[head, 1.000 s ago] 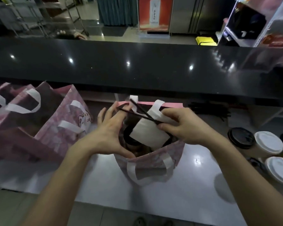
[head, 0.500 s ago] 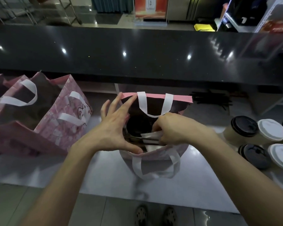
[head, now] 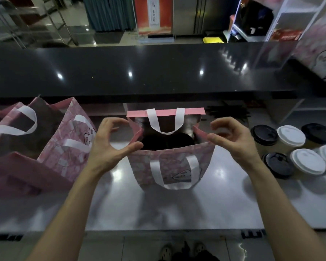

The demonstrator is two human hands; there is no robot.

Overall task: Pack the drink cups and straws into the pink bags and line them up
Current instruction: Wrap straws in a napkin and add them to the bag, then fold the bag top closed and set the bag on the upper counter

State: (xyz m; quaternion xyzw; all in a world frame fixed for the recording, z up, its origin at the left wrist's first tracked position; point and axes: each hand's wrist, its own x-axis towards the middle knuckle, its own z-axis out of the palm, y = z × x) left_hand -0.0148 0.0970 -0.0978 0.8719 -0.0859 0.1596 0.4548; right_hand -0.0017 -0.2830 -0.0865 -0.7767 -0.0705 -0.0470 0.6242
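Left hand (head: 109, 146), right hand (head: 233, 140): fingers curled, seemingly empty, apart.

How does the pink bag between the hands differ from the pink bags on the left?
The middle bag stands upright and alone between the left hand and right hand; the left bags lean, pressed together. The middle bag's near handle hangs down outside its front; a left bag's handle arches over its mouth. Both share the pink print and white handles.

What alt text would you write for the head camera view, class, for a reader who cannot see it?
Two bare hands, left hand and right hand, flank the open top of a pink bag on a grey counter. More pink bags stand at the left; lidded cups cluster at the right.
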